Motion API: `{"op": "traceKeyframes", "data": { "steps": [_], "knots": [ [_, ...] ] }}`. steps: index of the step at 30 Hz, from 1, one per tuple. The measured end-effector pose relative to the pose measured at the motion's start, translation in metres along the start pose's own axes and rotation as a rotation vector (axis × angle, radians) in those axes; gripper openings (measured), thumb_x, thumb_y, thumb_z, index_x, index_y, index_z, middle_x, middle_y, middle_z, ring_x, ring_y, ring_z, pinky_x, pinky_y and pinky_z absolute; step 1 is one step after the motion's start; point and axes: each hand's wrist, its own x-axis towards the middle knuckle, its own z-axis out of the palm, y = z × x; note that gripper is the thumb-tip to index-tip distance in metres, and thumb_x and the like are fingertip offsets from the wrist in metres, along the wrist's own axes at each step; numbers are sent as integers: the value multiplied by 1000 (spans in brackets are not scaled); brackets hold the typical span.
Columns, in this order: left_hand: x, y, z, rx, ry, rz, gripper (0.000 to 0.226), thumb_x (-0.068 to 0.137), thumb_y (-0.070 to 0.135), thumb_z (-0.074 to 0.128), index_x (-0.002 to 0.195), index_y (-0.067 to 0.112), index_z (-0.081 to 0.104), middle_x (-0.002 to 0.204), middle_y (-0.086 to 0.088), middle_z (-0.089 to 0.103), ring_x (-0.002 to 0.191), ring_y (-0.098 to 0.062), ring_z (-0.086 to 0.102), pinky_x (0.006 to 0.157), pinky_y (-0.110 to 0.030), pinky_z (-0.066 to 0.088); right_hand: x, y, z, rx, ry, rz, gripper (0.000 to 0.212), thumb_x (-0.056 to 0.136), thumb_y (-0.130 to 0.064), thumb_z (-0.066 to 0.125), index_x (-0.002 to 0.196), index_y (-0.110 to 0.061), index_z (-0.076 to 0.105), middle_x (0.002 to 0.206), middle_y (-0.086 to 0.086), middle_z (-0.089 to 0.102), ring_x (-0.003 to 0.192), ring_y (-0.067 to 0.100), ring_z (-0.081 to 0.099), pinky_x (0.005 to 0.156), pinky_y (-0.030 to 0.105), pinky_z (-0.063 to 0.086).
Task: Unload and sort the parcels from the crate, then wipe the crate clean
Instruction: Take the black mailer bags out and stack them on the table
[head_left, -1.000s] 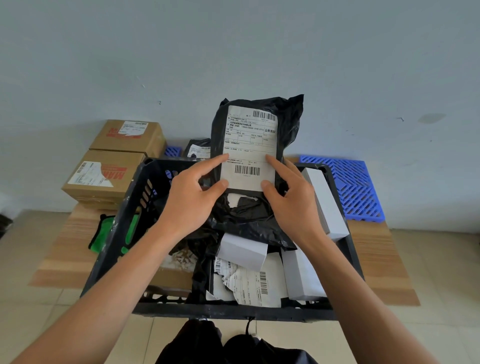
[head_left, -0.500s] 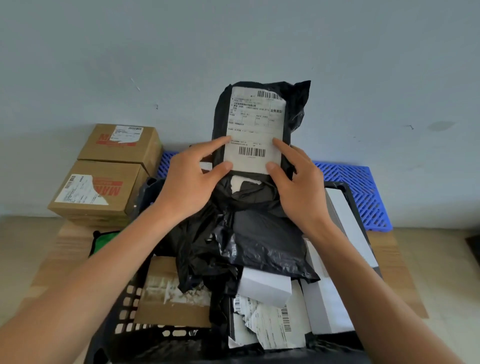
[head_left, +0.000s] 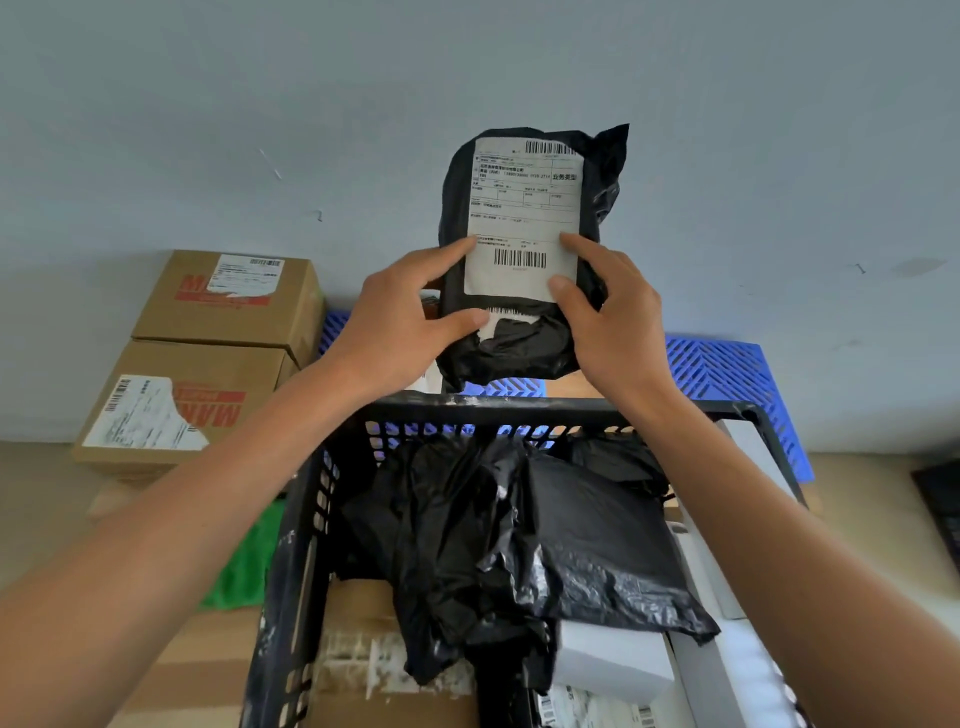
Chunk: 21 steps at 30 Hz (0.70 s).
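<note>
Two cardboard boxes (head_left: 208, 353) sit stacked on the far left against the wall, both brown with torn white shipping labels and red print, the lower one closer to the camera. Just right of them and lower down there's a green cloth (head_left: 249, 566) bunched up right beside the crate's left wall. Then comes the black crate (head_left: 306, 525) itself, perforated sides, white scuffs on the rim, and packed: a brown cardboard piece at the bottom left inside, crumpled black poly bags (head_left: 524, 545) piled in the middle, a small white box (head_left: 613, 660) below them and more white boxes along the right wall. Up above the crate's far rim, the person holds a black parcel (head_left: 524, 249) upright in front of the wall, label facing the camera with barcodes top and bottom. The left hand (head_left: 400, 322) clamps its lower left edge, thumb pressed on the front below the label, index finger touching the label's edge. The right hand (head_left: 613, 317) grips the lower right edge, thumb on the label's corner, fingers wrapped round the back. Behind the crate, a blue plastic grid panel (head_left: 727, 374) lies along the wall, sticking out to the right.
</note>
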Motion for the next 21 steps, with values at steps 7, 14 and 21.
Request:
{"op": "traceKeyframes", "data": {
  "steps": [7, 14, 21],
  "knots": [
    [30, -17, 9, 64, -80, -32, 67, 92, 26, 76, 153, 30, 47, 147, 10, 53, 125, 0, 49, 92, 6, 28, 29, 23, 5, -93, -116, 14, 45, 101, -18, 61, 145, -21, 54, 117, -3, 57, 95, 4, 56, 78, -1, 41],
    [61, -49, 28, 173, -211, -96, 60, 96, 25, 71, 152, 31, 49, 152, 8, 52, 110, -8, 61, 101, -14, 39, 59, 66, 12, -243, -308, -37, 52, 96, -15, 65, 147, -18, 52, 128, 2, 58, 104, 10, 51, 80, -7, 31],
    [88, -98, 58, 200, -376, -210, 61, 95, 26, 71, 152, 26, 49, 156, 6, 48, 143, -12, 44, 122, -34, 33, 80, 112, 38, -427, -583, -52, 63, 95, -17, 63, 154, -16, 41, 129, 11, 57, 114, 26, 55, 95, 24, 42]
  ]
}}
